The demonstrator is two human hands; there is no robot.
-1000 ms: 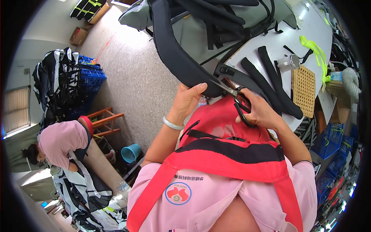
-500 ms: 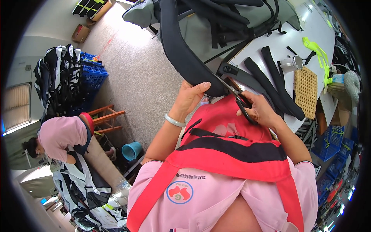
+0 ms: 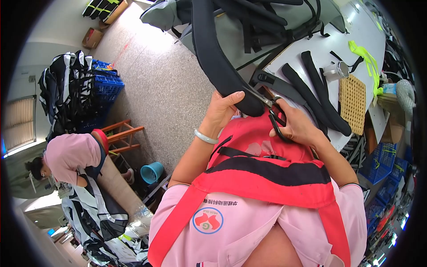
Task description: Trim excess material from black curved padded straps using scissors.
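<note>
A long black padded strap [image 3: 216,62] curves down from the top of the view to its rounded lower end in front of me. My left hand [image 3: 221,107] is closed around the left side of that end, thumb on top. Black-handled scissors [image 3: 267,102] are gripped in my right hand [image 3: 296,123], fingers through the loops. Their blades point up and left along the strap's right edge; whether the tips touch it I cannot tell. Below both hands spreads my red apron [image 3: 249,133].
On the white table [image 3: 356,46] at the right lie more black straps [image 3: 327,100], a mug [image 3: 336,71], a woven mat [image 3: 352,104] and neon-yellow webbing [image 3: 368,62]. Grey bags [image 3: 222,38] hang over its far edge. At left, a co-worker [image 3: 75,155] bends beside a teal bucket [image 3: 151,172].
The strap's end has shifted slightly right and down with my left hand. The scissors' handles have spread apart, and their blades have drawn back a little toward me.
</note>
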